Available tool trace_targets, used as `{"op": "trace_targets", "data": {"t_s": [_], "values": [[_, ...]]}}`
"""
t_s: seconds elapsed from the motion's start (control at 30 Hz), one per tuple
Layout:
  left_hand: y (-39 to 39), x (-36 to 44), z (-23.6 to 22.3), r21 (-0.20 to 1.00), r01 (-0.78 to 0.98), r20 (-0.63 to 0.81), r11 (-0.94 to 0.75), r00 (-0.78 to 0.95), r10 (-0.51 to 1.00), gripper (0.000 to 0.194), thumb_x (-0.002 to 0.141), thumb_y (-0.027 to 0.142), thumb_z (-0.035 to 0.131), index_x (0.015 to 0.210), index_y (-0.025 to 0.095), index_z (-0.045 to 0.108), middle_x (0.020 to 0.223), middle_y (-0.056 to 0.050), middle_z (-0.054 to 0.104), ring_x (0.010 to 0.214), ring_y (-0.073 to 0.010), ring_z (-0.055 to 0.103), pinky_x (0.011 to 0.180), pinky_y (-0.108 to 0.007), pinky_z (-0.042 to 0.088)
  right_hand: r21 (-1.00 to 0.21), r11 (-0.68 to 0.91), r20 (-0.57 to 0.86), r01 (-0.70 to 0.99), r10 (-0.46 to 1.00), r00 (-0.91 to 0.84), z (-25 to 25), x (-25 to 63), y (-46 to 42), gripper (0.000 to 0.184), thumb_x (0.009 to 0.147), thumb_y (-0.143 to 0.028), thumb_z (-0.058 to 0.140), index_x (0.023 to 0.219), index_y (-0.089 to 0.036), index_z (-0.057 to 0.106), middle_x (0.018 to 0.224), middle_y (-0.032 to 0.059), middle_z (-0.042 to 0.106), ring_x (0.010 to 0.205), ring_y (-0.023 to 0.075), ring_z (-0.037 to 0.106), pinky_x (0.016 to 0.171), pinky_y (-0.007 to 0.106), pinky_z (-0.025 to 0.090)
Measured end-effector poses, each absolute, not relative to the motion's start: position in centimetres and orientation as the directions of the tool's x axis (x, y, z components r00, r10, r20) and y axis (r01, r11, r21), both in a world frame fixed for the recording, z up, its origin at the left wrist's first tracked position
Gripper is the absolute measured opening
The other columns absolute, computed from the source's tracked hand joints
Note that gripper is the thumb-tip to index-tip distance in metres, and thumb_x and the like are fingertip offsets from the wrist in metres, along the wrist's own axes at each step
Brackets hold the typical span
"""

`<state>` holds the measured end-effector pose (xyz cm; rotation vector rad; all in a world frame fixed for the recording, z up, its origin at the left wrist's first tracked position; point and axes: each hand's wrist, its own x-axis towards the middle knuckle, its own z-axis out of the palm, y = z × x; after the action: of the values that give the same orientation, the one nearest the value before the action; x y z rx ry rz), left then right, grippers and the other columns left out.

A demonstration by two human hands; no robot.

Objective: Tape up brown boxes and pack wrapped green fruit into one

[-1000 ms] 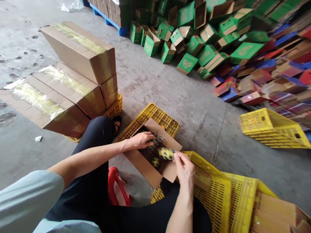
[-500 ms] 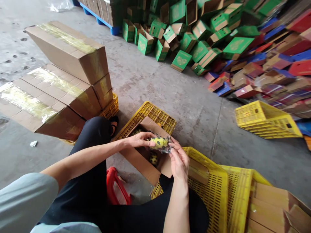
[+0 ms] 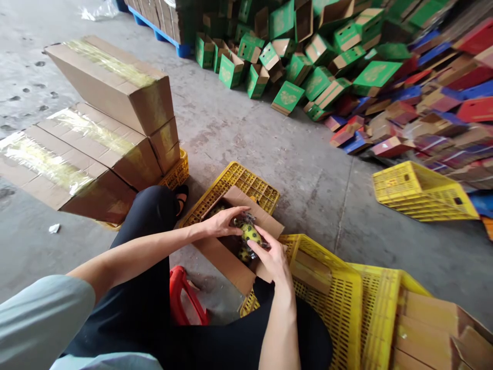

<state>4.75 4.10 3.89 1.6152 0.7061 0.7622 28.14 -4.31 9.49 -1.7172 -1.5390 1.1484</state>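
Observation:
Between my hands is a yellow-green oblong piece with dark spots in clear plastic wrap [image 3: 251, 234]; I cannot tell exactly what it is. My left hand [image 3: 222, 223] grips its upper left end, thumb below and fingers above. On its right side, my right hand [image 3: 272, 256] closes with thumb and fingers. Both hands are over an open cardboard box [image 3: 227, 264], its flaps spread outward. Inside lie more spotted pieces [image 3: 243, 254] of the same look, partly hidden by my hands.
Under the box is a yellow plastic crate [image 3: 246, 180]. Taped cartons [image 3: 111, 85] are stacked at the left. A red plastic stool [image 3: 181, 295] is by my legs. More yellow crates [image 3: 327, 308] stand at the right. Green boxes [image 3: 288, 95] and red-blue boxes [image 3: 389, 144] are heaped behind.
The wrapped piece has moved down toward the box and turned from lying level to slanting down to the right. Both hands moved with it, still holding it.

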Motion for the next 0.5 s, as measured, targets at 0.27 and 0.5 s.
{"op": "trace_targets", "data": {"t_s": [0.27,0.5], "values": [[5.6,4.2,3.1,0.895,0.325,0.138,-0.305,0.449,0.883,0.04,0.09,0.013,0.056,0.127,0.016,0.07,0.12,-0.013,0.072,0.106,-0.0234,0.071,0.098,-0.038,0.057,-0.29,-0.13,-0.058,0.948,0.991,0.118,5.7,28.0,-5.5,0.034,0.089,-0.02,0.057,0.113,-0.017,0.08,0.112,0.0173,0.075,0.105,0.0309,0.067,0.1,0.045,0.049],[5.3,4.3,2.8,0.9,0.31,0.144,-0.308,0.453,0.88,0.046,0.087,0.007,0.051,0.129,0.016,0.069,0.122,-0.013,0.071,0.11,-0.0235,0.071,0.102,-0.038,0.056,-0.507,-0.125,-0.042,0.853,0.992,0.12,3.6,25.3,-3.7,0.027,0.093,-0.026,0.055,0.102,-0.019,0.079,0.108,0.0188,0.078,0.106,0.0342,0.069,0.101,0.051,0.05]]}}
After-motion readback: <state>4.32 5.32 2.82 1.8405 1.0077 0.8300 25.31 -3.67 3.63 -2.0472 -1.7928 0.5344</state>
